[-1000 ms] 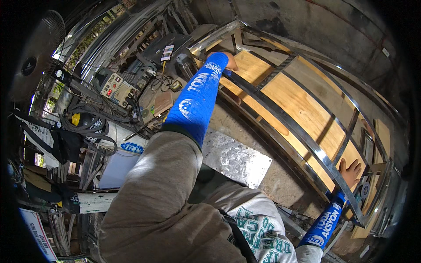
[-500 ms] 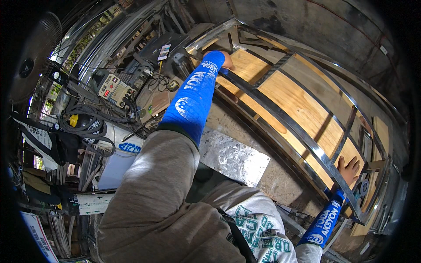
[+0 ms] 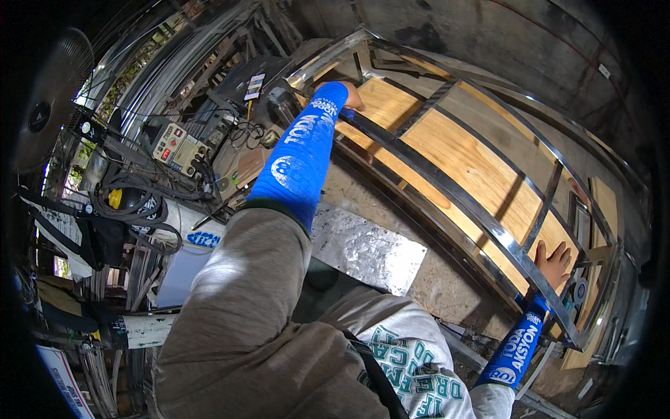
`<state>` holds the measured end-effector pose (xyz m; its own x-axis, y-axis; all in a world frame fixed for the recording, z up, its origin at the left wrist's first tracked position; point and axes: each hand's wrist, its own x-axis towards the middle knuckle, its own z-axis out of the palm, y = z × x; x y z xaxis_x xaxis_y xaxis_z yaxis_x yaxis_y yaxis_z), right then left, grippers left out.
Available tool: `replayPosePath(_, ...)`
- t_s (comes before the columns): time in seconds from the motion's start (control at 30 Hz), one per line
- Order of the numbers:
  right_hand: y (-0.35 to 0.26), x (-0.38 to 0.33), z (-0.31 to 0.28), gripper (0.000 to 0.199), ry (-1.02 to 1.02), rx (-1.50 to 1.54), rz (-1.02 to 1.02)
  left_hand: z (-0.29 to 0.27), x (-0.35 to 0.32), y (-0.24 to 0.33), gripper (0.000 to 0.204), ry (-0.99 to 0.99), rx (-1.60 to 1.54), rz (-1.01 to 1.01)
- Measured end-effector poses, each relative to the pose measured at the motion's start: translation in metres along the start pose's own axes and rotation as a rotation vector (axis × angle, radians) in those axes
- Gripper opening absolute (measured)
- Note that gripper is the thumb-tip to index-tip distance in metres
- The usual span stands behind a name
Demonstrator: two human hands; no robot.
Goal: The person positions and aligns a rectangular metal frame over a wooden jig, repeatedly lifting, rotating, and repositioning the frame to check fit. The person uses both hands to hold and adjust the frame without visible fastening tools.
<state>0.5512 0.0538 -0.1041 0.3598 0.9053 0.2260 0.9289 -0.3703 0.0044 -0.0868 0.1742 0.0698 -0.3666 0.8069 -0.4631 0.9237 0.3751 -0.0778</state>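
Steel frame (long axis upper-left to lower-right) under left hand, right hand.

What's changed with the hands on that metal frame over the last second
Almost nothing. The left hand stays on the far end of the metal frame, the right hand stays flat on the near end. Frame, plywood sheet and metal plate have not moved.

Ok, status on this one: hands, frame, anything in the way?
Left hand gripping the shiny rectangular metal frame at its far end. Right hand flat, open on near rail. Frame lies over plywood boards. Nothing blocking.
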Motion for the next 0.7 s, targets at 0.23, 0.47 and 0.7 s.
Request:
replayPosePath(0.23, -0.001, 0.001, -0.003, 0.088, -0.013, 0.02, 0.016, 0.003, 0.006, -0.002, 0.064, 0.02, 0.005, -0.015)
replayPosePath(0.47, 0.0, 0.001, -0.001, 0.089, -0.012, 0.02, 0.017, 0.004, 0.005, -0.002, 0.063, 0.03, -0.021, -0.01)
replayPosePath(0.7, -0.002, 0.003, -0.002, 0.085, -0.014, 0.018, 0.009, 0.008, 0.01, -0.01, 0.066, 0.108, -0.044, 0.057)
